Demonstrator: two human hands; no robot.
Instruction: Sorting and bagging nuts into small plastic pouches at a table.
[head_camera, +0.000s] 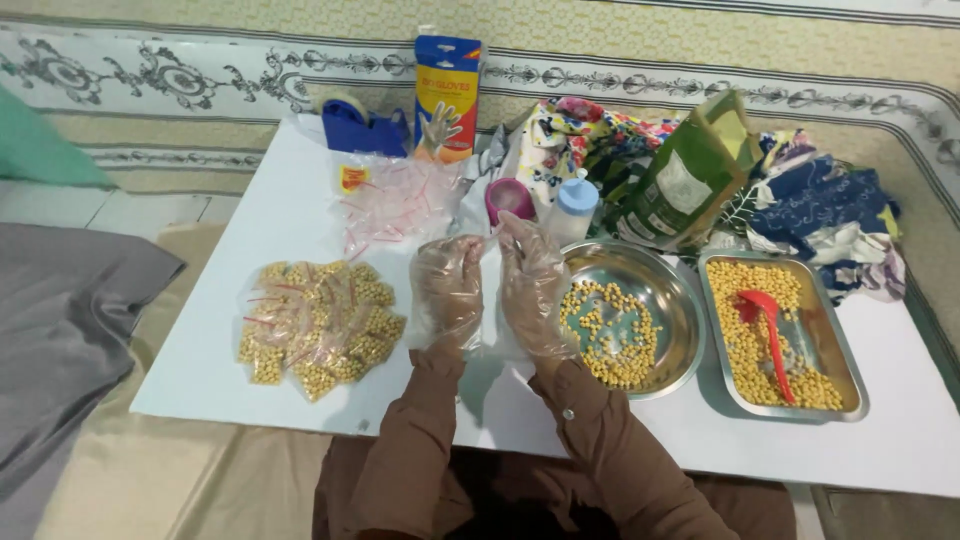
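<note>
1. Head view: the left hand (447, 292) and the right hand (533, 285), both in clear plastic gloves, are raised at the near middle of the white board (290, 200). Their fingers are curled loosely around a small clear bag (490, 300), hard to make out.
2. Risk, as a judgement: slippery gloves could drop the bag, scattering beans.
3. The round steel bowl (682, 310), just right of the hands, holds yellow beans (612, 335). The steel tray (845, 360) at the right edge holds more, with a red scoop (768, 330). Filled bags (315, 325) lie to the left.
</note>
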